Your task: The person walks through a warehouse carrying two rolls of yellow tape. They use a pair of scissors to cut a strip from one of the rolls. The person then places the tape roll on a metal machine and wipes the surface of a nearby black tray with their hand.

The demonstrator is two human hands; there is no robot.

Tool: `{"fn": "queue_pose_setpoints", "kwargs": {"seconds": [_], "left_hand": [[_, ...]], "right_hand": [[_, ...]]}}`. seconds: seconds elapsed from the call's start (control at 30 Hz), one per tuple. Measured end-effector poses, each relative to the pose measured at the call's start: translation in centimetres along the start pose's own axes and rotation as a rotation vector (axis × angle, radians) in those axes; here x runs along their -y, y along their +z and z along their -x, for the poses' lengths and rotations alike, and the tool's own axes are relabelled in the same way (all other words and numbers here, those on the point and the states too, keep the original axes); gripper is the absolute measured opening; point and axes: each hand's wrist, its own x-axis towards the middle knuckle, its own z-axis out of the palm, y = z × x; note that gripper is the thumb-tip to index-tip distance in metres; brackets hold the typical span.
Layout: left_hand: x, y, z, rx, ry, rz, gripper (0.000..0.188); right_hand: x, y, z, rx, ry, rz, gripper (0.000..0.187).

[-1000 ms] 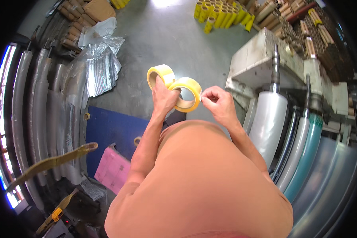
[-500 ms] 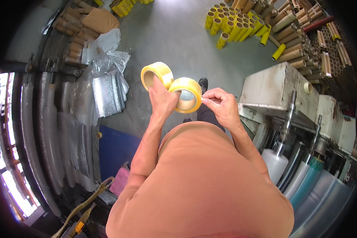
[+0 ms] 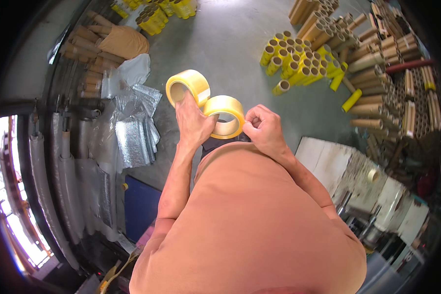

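My left hand grips two rolls of clear yellowish packing tape side by side. Its fingers reach into the core of the left tape roll, while the thumb hooks into the core of the right tape roll. The two rolls touch, and the left one sits a little higher. My right hand is closed, with thumb and forefinger pinched together against the right rim of the right roll. Whatever lies between those fingertips is too small to make out.
Yellow tubes stand on the floor ahead to the right, with stacked brown cardboard tubes beyond. A worn white machine housing is close on my right. Silvery bubble sheets and plastic-wrapped rolls line the left.
Both hands and the tape rolls have shifted slightly left. The right fingers have curled tighter at the roll's rim. My view has moved, so the machine on the right appears lower.
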Motion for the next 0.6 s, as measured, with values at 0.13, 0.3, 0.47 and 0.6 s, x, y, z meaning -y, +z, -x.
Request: {"fn": "queue_pose_setpoints", "kwargs": {"seconds": [0.13,0.3,0.47,0.6], "left_hand": [[1.0,1.5,-9.4,0.093,-0.165,0.314,0.047],[5.9,5.2,-22.3,0.104,-0.248,0.394,0.046],[9.8,7.2,-36.9,0.122,-0.153,0.299,0.049],[11.3,9.2,-47.3,0.145,-0.138,0.148,0.053]], "right_hand": [[0.2,-0.4,-9.6,0.049,0.037,-0.029,0.004],[-0.4,0.2,-23.5,0.144,0.133,-0.078,0.005],[2.0,0.5,-38.1,0.181,0.113,-0.016,0.007],[3.7,0.0,-47.6,0.198,0.199,-0.038,0.012]]}}
